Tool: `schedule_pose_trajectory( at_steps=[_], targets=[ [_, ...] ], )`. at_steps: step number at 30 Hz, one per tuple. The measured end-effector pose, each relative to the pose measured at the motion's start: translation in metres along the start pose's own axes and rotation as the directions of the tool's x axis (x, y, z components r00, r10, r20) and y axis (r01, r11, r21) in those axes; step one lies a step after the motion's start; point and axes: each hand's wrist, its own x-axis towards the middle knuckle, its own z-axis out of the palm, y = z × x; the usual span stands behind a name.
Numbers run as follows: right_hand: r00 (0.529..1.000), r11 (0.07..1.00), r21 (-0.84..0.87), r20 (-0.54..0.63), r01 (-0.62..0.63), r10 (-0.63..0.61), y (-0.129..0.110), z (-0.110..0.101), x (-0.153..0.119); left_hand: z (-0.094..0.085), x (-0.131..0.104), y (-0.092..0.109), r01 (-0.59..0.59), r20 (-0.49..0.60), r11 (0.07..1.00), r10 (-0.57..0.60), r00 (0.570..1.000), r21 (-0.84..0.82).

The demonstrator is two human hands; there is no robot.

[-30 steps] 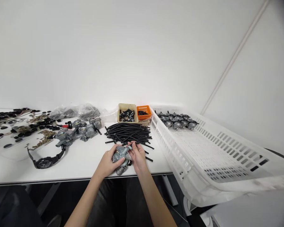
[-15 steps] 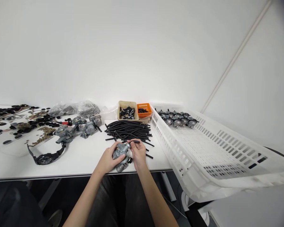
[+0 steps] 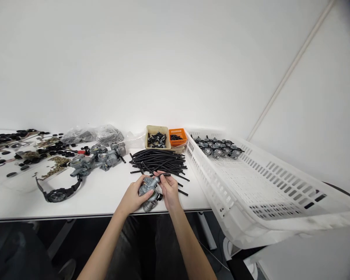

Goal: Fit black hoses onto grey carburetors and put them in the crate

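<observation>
My left hand (image 3: 133, 197) is wrapped around a grey metal carburetor (image 3: 147, 187) at the table's front edge. Its thumb lies across the body. On the far right side of the carburetor, my right hand (image 3: 169, 189) pinches a short black rubber hose (image 3: 164, 175). One hose end meets the top of the carburetor; my fingers hide whether it is pushed on. Just beyond both hands lies a pile of black hoses (image 3: 157, 160), a few of them loose to the right.
A big white plastic crate (image 3: 239, 217) stands at right, with several carburetors (image 3: 218, 147) inside. Behind the hoses are a cream bin (image 3: 157, 128) and an orange basket (image 3: 177, 131). At left lie more carburetors (image 3: 105, 157), a black watch (image 3: 58, 195), brass parts (image 3: 56, 165) and plastic bags (image 3: 107, 134).
My right fingers have shifted slightly around the hose, near its joint with the carburetor. The left hand keeps its hold, and the view has moved a little.
</observation>
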Motion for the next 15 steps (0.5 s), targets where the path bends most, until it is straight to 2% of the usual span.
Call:
schedule_pose_trajectory(
  at_steps=[5, 15],
  targets=[
    [0.991, 0.998, -0.003, 0.12, -0.061, 0.061, -0.0046, -0.0004, -0.0033, 0.0003, -0.0002, -0.0032, 0.028, -0.012, 1.0, -0.028, 1.0, -0.01],
    [0.996, 0.998, -0.04, 0.068, -0.058, 0.06, 0.0027, -0.0032, 0.0007, -0.0011, 0.0006, -0.0017, 0.04, 0.007, 0.999, -0.04, 0.999, -0.003]
  ],
)
